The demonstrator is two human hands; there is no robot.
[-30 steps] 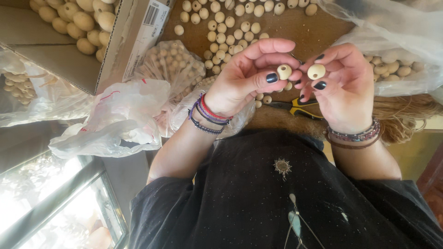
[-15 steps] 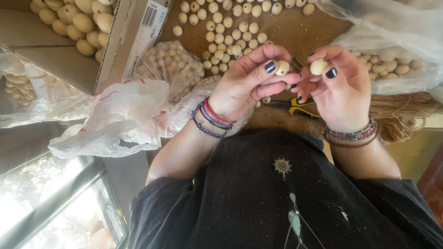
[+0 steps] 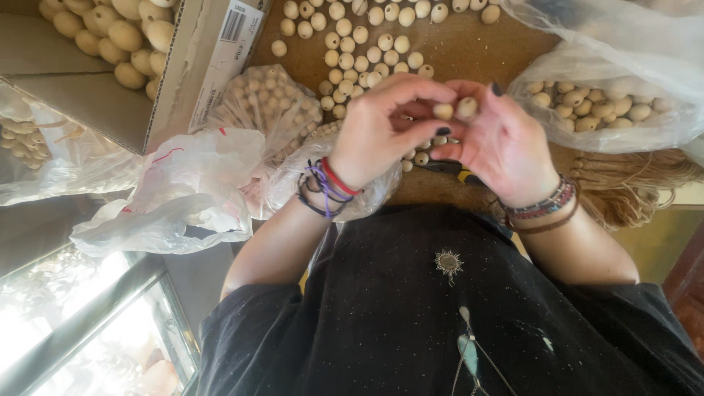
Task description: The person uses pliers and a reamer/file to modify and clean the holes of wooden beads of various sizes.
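Left hand [image 3: 381,132] curled over, fingertips pinched on a pale wooden bead [image 3: 443,111]. Right hand [image 3: 506,143] closed likewise on a second bead [image 3: 467,107]. Half a second back, palms faced up with the beads spread apart; now turned knuckles-up and drawn together, the two beads almost touching above the brown board [image 3: 469,51]. Probably lining up or threading, though no cord visible between the fingers. Both beads near-round, so no clear long axis; bore direction hidden. Further right, loose beads [image 3: 359,51] scattered across the board, a clear bag of beads [image 3: 609,110] at the far edge.
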